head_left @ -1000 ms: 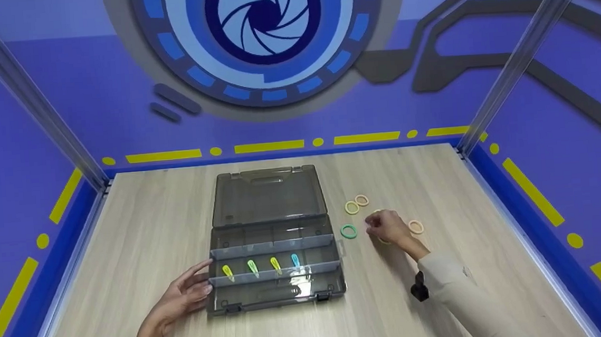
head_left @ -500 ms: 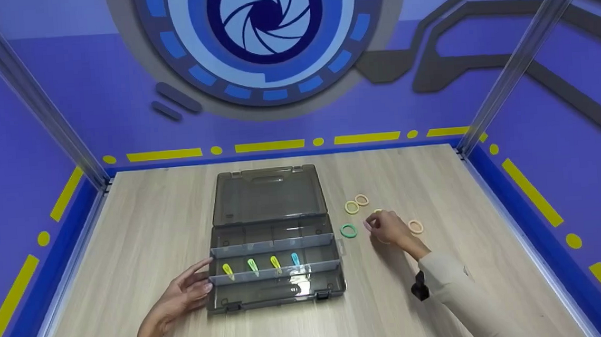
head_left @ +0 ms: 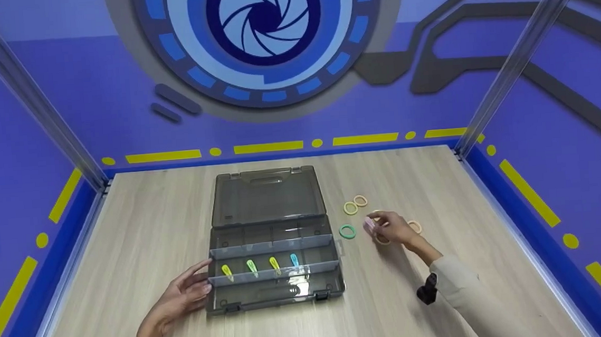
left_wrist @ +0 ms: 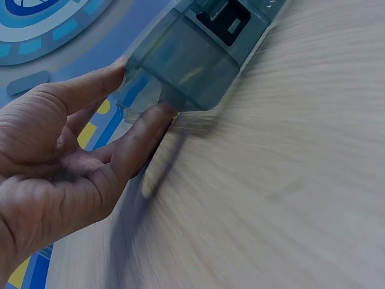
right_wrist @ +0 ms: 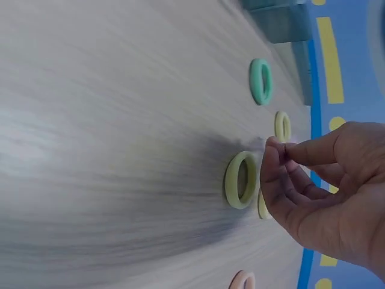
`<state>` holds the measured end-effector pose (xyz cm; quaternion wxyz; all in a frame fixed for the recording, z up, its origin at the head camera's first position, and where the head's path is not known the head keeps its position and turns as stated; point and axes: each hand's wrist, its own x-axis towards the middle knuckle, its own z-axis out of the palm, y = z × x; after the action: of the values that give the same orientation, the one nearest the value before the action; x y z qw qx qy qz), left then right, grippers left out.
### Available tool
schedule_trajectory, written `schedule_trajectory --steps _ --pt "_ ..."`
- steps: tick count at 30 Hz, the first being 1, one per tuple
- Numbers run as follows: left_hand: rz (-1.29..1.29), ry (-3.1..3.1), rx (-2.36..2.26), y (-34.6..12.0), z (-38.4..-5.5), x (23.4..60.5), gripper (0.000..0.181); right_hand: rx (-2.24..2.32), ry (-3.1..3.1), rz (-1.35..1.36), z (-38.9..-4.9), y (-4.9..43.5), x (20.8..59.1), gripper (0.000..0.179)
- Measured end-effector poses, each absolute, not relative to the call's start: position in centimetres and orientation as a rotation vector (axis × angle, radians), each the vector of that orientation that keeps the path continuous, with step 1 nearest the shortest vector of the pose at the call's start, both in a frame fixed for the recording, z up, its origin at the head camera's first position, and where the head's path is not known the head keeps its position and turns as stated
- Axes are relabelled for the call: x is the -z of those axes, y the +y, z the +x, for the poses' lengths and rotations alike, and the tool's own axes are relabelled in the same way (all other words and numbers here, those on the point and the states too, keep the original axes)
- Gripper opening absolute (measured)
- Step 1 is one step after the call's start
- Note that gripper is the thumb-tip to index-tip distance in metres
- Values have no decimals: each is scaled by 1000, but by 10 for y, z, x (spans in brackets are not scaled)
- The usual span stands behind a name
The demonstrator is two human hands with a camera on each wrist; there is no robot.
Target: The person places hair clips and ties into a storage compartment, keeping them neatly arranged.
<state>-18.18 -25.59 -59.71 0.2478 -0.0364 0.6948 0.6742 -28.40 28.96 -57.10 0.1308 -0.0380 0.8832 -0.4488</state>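
Grey plastic forms the open organiser box (head_left: 273, 255), whose left wall is touched by the straight fingers of the left hand (head_left: 180, 298). Right of the box, the right hand (head_left: 392, 227) is curled just over a yellow-green hair ring (right_wrist: 240, 179); whether it is pinched cannot be told. A green ring (head_left: 347, 232) is seen between box and hand.

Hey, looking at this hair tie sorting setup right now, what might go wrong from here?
1. The right hand has fingertips at a yellow-green ring with another ring tucked right behind it; it may pick up or knock both.
2. The green ring lies close to the hand, so a sweep toward the organizer box could push it.
3. The left hand only rests against the box's corner, so a bump might slide it.
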Motion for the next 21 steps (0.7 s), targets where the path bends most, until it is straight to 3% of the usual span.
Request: schedule_trajectory --steps 21 --pt "-101 1917 -1808 -255 -181 598 74 1513 2220 -180 -275 281 555 50"
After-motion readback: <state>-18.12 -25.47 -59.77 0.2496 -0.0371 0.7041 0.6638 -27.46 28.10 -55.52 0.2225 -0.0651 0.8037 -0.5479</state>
